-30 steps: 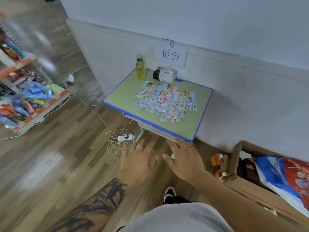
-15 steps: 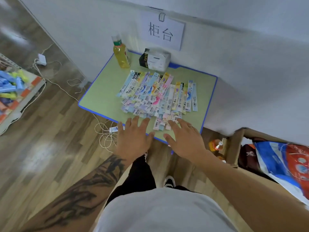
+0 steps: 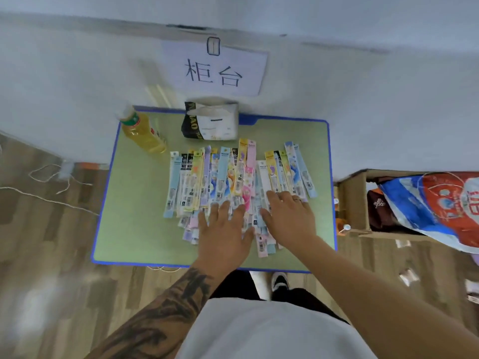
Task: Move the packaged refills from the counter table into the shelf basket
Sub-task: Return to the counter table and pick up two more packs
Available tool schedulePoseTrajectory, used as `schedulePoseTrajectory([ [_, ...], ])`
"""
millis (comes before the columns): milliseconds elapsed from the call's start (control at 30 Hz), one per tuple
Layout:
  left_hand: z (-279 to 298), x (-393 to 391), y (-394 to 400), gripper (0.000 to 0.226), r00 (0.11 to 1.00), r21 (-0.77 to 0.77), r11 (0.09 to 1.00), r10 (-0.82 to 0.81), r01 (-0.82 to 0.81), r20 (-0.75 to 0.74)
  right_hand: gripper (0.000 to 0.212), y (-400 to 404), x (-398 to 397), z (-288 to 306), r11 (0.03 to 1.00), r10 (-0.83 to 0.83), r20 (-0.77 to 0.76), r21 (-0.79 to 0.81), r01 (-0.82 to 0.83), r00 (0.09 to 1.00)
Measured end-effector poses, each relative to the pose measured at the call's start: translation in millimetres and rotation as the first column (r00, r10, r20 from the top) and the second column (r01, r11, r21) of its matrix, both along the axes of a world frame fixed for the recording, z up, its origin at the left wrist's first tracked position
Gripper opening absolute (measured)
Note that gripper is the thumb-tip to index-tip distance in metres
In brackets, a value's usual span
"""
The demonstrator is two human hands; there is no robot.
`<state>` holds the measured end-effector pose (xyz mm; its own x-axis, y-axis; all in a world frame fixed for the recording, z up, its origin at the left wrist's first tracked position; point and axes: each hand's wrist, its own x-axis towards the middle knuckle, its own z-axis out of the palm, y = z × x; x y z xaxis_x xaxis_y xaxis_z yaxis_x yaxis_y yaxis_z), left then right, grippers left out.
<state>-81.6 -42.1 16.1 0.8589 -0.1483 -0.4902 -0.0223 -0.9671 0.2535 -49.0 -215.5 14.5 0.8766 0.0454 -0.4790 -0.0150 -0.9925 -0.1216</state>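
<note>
Head view: refills point(image 3: 228, 177) lie fanned in a row across the middle of the green table point(image 3: 134, 203). Both hands rest flat on the near ends of the packs, left hand point(image 3: 223, 235) beside right hand point(image 3: 290, 218), fingers straight and spread, gripping nothing. A bottle point(image 3: 143, 133) and a tissue pack point(image 3: 211, 121) stand at the far edge.

Pale wall point(image 3: 77, 81) with paper sign point(image 3: 215, 69), wood-plank floor point(image 3: 44, 242).
</note>
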Motion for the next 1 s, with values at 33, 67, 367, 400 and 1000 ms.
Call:
schedulePoseTrajectory([
  [33, -1.3, 5.8, 2.3, 0.064, 0.999, -0.007, 0.999, -0.037, 0.037, -0.006, 0.044, 3.8, 4.8, -2.2, 0.999, -0.039, -0.023, -0.019, 0.038, 0.999],
  [67, -2.7, 11.5, 4.8, 0.064, 0.997, -0.015, 0.997, -0.074, 0.074, -0.009, 0.042, 7.2, 9.1, -4.8, 0.996, -0.083, -0.046, -0.033, 0.081, 0.996],
  [367, -3.0, 59.8, 17.8, 0.053, 0.993, -0.109, 0.987, -0.118, 0.116, -0.016, 0.01, 24.3, 28.4, -23.9, 0.912, -0.409, -0.188, -0.097, 0.398, 0.893],
  [400, -1.1, 62.6, 16.9, 0.052, 0.995, -0.124, 0.988, -0.097, 0.097, -0.002, 0.008, 24.5, 29.7, -24.0, 0.903, -0.429, -0.193, -0.075, 0.423, 0.882],
  [1000, 30.8, 72.6, 0.8, 0.026, 0.695, -0.575, 0.395, 0.472, -0.716, -0.542, 0.029, 27.3, 11.6, 61.1, 0.868, -0.328, -0.165, 0.336, 0.365, 0.93],
])
